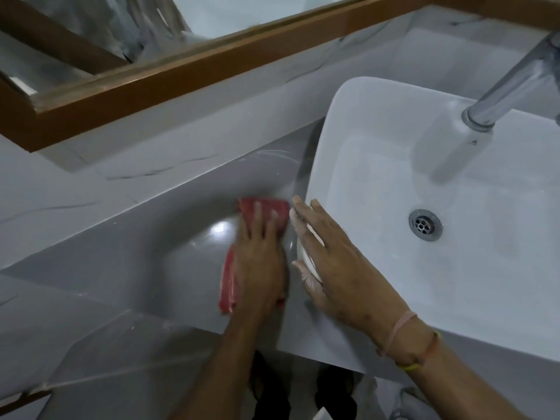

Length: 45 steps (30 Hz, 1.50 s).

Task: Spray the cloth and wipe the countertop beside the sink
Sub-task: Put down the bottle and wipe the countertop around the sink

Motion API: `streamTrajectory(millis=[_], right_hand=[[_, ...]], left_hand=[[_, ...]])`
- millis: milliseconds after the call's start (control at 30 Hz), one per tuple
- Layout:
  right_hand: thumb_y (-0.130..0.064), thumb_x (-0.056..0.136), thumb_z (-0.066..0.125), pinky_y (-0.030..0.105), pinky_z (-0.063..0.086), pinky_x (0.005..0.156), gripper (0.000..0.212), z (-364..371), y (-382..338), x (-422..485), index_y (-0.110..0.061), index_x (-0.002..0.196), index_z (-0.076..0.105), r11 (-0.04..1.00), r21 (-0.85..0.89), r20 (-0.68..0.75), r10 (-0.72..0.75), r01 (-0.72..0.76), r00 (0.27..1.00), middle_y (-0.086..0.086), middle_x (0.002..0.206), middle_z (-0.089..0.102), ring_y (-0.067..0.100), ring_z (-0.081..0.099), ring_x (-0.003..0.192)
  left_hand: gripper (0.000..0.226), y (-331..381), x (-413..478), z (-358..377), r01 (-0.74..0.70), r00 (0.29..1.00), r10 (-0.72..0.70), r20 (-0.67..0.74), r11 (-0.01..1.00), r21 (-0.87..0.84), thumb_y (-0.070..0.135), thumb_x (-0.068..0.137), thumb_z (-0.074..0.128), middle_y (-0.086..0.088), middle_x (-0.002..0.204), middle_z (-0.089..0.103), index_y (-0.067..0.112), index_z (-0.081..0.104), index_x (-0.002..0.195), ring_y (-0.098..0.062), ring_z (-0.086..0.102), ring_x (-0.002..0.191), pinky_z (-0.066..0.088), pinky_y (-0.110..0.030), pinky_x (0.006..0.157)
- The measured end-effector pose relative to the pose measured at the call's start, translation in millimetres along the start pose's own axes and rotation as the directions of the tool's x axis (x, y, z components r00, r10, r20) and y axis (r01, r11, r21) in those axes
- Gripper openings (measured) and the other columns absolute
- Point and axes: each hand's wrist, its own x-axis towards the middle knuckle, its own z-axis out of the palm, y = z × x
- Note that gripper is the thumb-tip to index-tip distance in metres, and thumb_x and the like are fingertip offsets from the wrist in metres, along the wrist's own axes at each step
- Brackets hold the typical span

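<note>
A folded red cloth lies flat on the grey countertop, just left of the white vessel sink. My left hand presses down on the cloth with fingers spread, covering its middle. My right hand rests open against the sink's left rim, fingers pointing away from me, holding nothing. No spray bottle is in view.
A chrome faucet reaches over the sink from the upper right; the drain sits in the basin. A wood-framed mirror hangs above the marble backsplash. The counter's front edge runs below my forearms, with the floor beneath.
</note>
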Motion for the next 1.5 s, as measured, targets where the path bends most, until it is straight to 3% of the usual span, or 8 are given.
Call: streamTrajectory(millis=[100, 233, 533, 700, 867, 1033, 1167, 1500], right_hand=[[-0.023, 0.093, 0.052, 0.029, 0.017, 0.115, 0.062, 1.4, 1.9, 0.0, -0.003, 0.146, 0.027, 1.000, 0.013, 0.011, 0.014, -0.014, 1.000, 0.010, 0.158, 0.020, 0.025, 0.013, 0.147], [-0.025, 0.092, 0.050, 0.028, 0.021, 0.113, 0.062, 3.2, 3.3, -0.2, -0.003, 0.146, 0.027, 1.000, 0.006, -0.005, 0.013, -0.013, 1.000, 0.009, 0.159, 0.020, 0.024, 0.014, 0.147], [-0.023, 0.094, 0.051, 0.032, 0.031, 0.111, 0.063, 3.5, 2.8, -1.2, -0.005, 0.147, 0.023, 1.000, -0.002, -0.008, 0.000, 0.000, 1.000, 0.009, 0.160, 0.015, 0.024, 0.008, 0.148], [-0.021, 0.095, 0.051, 0.033, 0.028, 0.112, 0.062, 2.3, 1.2, -0.9, -0.004, 0.147, 0.024, 0.998, 0.059, -0.015, -0.011, 0.012, 1.000, 0.010, 0.160, 0.015, 0.027, 0.009, 0.147], [-0.021, 0.095, 0.051, 0.034, 0.029, 0.113, 0.062, 1.2, 1.1, -0.5, -0.004, 0.147, 0.024, 0.998, 0.059, -0.039, -0.025, 0.028, 0.999, 0.010, 0.159, 0.017, 0.027, 0.010, 0.147], [-0.019, 0.093, 0.053, 0.035, 0.031, 0.112, 0.061, 1.5, 0.5, -1.8, 0.000, 0.145, 0.028, 0.999, 0.031, -0.069, -0.017, 0.019, 0.997, 0.013, 0.157, 0.023, 0.029, 0.017, 0.146], [-0.020, 0.090, 0.056, 0.038, 0.029, 0.115, 0.060, 3.6, 0.5, -1.7, 0.002, 0.142, 0.033, 0.999, -0.042, -0.114, -0.027, 0.023, 0.993, 0.017, 0.153, 0.032, 0.032, 0.027, 0.143], [-0.014, 0.088, 0.061, 0.032, 0.027, 0.116, 0.058, -0.7, -30.2, -35.1, -0.002, 0.140, 0.039, 0.980, 0.115, -0.296, 0.192, -0.165, 0.936, 0.014, 0.150, 0.036, 0.024, 0.030, 0.142]], left_hand=[[0.061, -5.0, -67.3, 9.5, -0.128, 0.986, 0.132, 0.100, 0.991, -0.046, 0.033, 0.098, 0.026, -0.006, 0.163, -0.012, 0.029, -0.007, 0.150, -0.029, -0.020, 0.148, 0.013, -0.050, 0.122], [0.054, -51.4, -82.6, -0.4, -0.030, 0.999, 0.026, -0.030, 0.989, -0.145, 0.020, 0.085, 0.041, -0.019, 0.149, 0.041, 0.012, 0.048, 0.138, -0.044, 0.037, 0.137, 0.051, -0.056, 0.096], [0.053, -49.2, 26.2, -11.4, 0.215, 0.955, -0.251, -0.158, 0.953, -0.214, 0.019, 0.094, 0.044, -0.018, 0.159, 0.022, 0.008, 0.033, 0.144, -0.042, 0.022, 0.144, 0.029, -0.056, 0.115], [0.052, -25.0, -17.2, 9.2, 0.052, 0.993, -0.071, -0.099, 0.981, -0.188, 0.028, 0.100, 0.023, -0.008, 0.163, 0.011, 0.016, 0.021, 0.150, -0.028, 0.001, 0.151, 0.011, -0.047, 0.123], [0.054, -23.2, -35.3, -9.0, 0.323, 0.881, -0.443, -0.166, 0.820, -0.473, 0.032, 0.097, 0.040, -0.030, 0.145, 0.037, 0.001, 0.034, 0.141, -0.043, 0.034, 0.135, 0.027, -0.053, 0.113], [0.072, -13.2, -2.6, -29.1, 0.507, 0.843, -0.535, 0.048, 0.762, -0.403, 0.035, 0.089, 0.058, -0.035, 0.134, 0.046, -0.009, 0.030, 0.138, -0.050, 0.043, 0.124, 0.037, -0.053, 0.103], [0.073, -25.1, 20.0, -34.9, 0.625, 0.734, -0.647, 0.204, 0.528, -0.575, 0.035, 0.076, 0.075, -0.029, 0.129, 0.054, -0.008, 0.045, 0.127, -0.047, 0.053, 0.117, 0.049, -0.052, 0.096], [0.035, -31.5, -2.1, -46.6, 0.487, 0.825, -0.436, 0.359, 0.226, -0.844, 0.019, 0.066, 0.082, -0.011, 0.081, 0.073, 0.006, 0.071, 0.096, -0.028, 0.070, 0.070, 0.060, -0.036, 0.064]])
